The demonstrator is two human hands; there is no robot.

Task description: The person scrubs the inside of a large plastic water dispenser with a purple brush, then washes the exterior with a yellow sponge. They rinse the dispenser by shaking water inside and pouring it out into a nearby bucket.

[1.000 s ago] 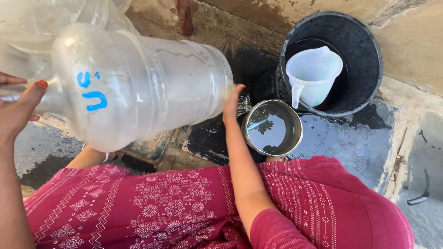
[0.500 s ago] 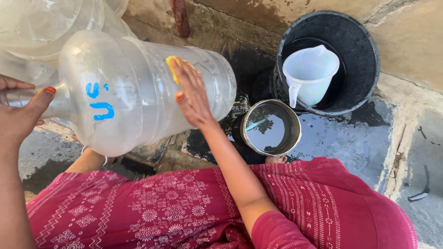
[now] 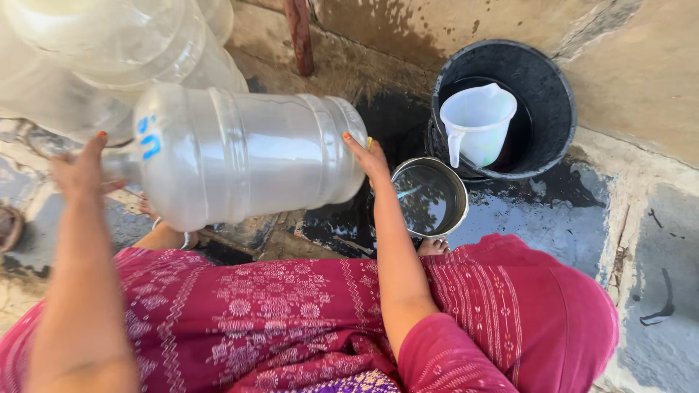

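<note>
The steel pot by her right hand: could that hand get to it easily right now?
Probably yes. The right hand rests on the big jug's base, beside the steel pot, with nothing between them, though it would have to leave the jug.

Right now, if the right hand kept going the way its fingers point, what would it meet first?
The right hand is already pressed against the base of the big clear water bottle, fingers pointing up and away. Sliding on, it would probably reach the wet wall behind, though depth is hard to judge.
</note>
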